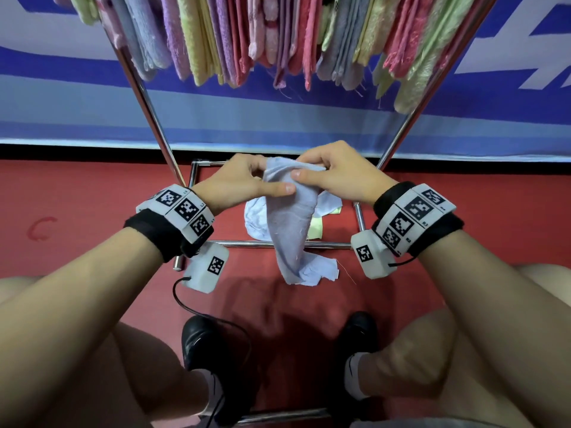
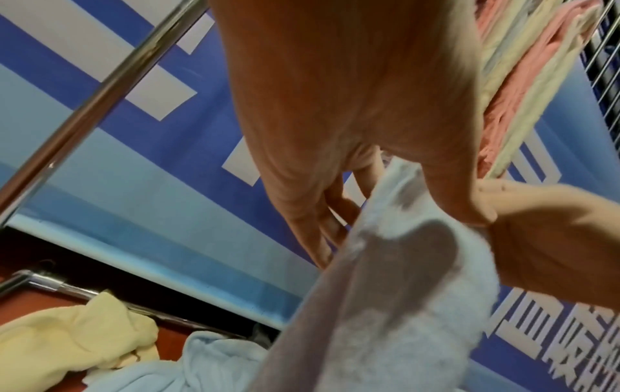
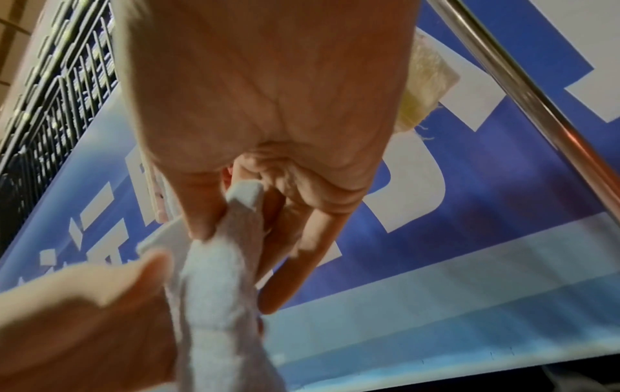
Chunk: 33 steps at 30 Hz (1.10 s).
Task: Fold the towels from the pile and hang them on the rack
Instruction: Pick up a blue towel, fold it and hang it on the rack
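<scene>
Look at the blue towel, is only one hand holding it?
No, both the left hand and the right hand pinch the top of the light blue towel, which hangs down between them.

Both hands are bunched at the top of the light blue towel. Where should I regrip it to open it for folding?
Probably the two top corners. The light blue towel hangs twisted from the left hand and right hand, pinching close together; slide each outward along the upper edge.

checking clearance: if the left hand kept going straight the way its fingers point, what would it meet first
Probably the right hand: the left hand points across at it, both pinching the blue towel between them. Depth is unclear.
</scene>
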Motion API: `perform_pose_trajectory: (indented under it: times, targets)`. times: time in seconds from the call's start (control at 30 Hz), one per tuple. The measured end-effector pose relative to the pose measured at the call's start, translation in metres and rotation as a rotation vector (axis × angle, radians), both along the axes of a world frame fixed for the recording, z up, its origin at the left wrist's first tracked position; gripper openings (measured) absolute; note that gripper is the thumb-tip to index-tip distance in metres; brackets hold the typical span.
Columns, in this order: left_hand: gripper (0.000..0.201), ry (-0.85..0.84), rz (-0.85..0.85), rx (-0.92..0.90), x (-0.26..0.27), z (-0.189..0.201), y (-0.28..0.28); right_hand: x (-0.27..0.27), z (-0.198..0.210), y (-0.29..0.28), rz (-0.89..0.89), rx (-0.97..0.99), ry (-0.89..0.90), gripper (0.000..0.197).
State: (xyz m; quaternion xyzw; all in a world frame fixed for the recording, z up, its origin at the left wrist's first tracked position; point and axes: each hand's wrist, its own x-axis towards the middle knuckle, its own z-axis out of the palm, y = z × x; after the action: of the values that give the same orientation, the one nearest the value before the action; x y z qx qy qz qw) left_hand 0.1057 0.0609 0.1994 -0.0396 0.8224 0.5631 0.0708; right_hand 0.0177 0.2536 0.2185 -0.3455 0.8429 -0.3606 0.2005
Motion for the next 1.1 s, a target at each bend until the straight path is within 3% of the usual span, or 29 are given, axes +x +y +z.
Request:
perform_pose_trajectory:
  times: [0.17, 0.23, 0.27, 0.33, 0.4, 0.43, 0.53, 0.6, 0.73, 0.87, 1.1]
  targets:
    - [0.011, -0.051, 0.009, 0.071, 0.004, 0.006, 0.012, -0.011, 0.002, 0.006, -0.223, -0.275, -0.109, 0.018]
    - [0.016, 0.004, 0.030, 0.105, 0.002, 0.014, 0.019, -0.012, -0.002, 0.005, -0.383, -0.462, -0.221, 0.017]
    - [0.019, 0.044, 0.035, 0.105, 0.001, 0.019, 0.022, -0.008, -0.005, 0.003, -0.465, -0.575, -0.331, 0.022]
    - [0.018, 0.130, 0.071, 0.100, -0.001, 0.026, 0.026, 0.003, -0.011, -0.002, -0.501, -0.785, -0.708, 0.050]
    - [0.016, 0.198, 0.196, 0.114, -0.006, 0.028, 0.021, 0.017, -0.015, -0.008, -0.331, -0.854, -1.075, 0.075]
    - [0.016, 0.225, 0.268, 0.134, -0.010, 0.027, 0.017, 0.023, -0.018, -0.011, -0.268, -0.846, -1.122, 0.073]
    - [0.018, 0.269, 0.401, 0.144, -0.018, 0.024, 0.007, 0.033, -0.025, -0.017, -0.325, -0.673, -0.877, 0.044]
    - [0.022, 0.272, 0.448, 0.143, -0.021, 0.019, 0.005, 0.031, -0.024, -0.016, -0.404, -0.664, -0.757, 0.034]
    - [0.042, 0.172, 0.537, 0.086, -0.017, 0.004, 0.007, 0.021, -0.015, -0.010, -0.485, -0.770, -0.729, 0.035]
    - [0.032, 0.102, 0.317, 0.017, -0.005, -0.011, 0.023, 0.015, -0.014, -0.010, -0.566, -0.806, -0.729, 0.039]
    - [0.022, 0.105, 0.370, 0.146, -0.008, -0.012, 0.026, 0.013, -0.004, -0.012, -0.567, -0.773, -0.715, 0.034]
